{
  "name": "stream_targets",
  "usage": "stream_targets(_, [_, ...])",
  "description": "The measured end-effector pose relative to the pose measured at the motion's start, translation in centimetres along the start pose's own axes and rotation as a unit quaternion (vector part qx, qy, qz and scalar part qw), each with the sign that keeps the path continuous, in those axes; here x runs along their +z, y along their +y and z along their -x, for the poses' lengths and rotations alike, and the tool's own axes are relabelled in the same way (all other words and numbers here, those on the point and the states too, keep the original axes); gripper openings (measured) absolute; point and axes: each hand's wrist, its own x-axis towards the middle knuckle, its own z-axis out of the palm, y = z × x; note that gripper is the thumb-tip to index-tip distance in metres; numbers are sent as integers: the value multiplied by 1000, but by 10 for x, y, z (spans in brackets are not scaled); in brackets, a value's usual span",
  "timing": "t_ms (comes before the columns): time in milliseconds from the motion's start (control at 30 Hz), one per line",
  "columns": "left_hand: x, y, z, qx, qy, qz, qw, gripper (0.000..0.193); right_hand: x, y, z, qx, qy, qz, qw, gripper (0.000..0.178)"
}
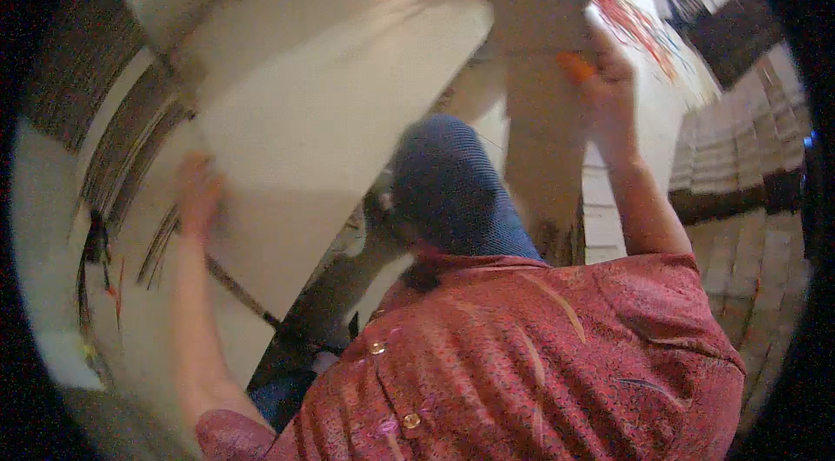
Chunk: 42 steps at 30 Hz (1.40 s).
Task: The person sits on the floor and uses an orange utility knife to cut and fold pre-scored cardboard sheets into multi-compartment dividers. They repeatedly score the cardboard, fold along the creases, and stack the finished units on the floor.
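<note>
My left hand [200,196] is over the pale tabletop [296,113] on the left, close to a few thin dark strips [162,243]. Motion smears its fingers, so I cannot tell what they touch. On the right, my raised right hand [609,83] has its fingers curled in beside a tall brown cardboard panel [544,113]. A small orange thing [576,67] sticks out at its fingers; blur hides what it is.
Bundles of long dark strips [130,139] lie along the table's far left. Red and white wires [639,30] spread out at the upper right. Stacked pale boxes [739,148] stand at the right. My knee [457,183] is beside the table edge.
</note>
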Motion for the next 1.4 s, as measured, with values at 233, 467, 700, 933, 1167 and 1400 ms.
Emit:
stream_targets(233, [-20,-18,-32,-54,4,-14,998,48,-147,119,92,-68,176,474,860,44])
stream_targets(467, [-19,-48,-55,-30,14,-28,999,28,-212,315,308,291,-227,662,652,48])
stream_targets(700, [-68,-22,-58,-146,99,-72,982,30,-179,285,279,422,-272,576,645,51])
stream_targets(933, [-104,160,-3,116,289,56,949,23,-100,189,164,129,-79,328,932,30])
stream_targets(1167, [-72,228,76,153,159,291,931,31,-21,150,106,48,-166,241,955,31])
stream_targets(1400, [-58,222,92,223,161,122,954,27,-116,316,160,136,-385,674,616,39])
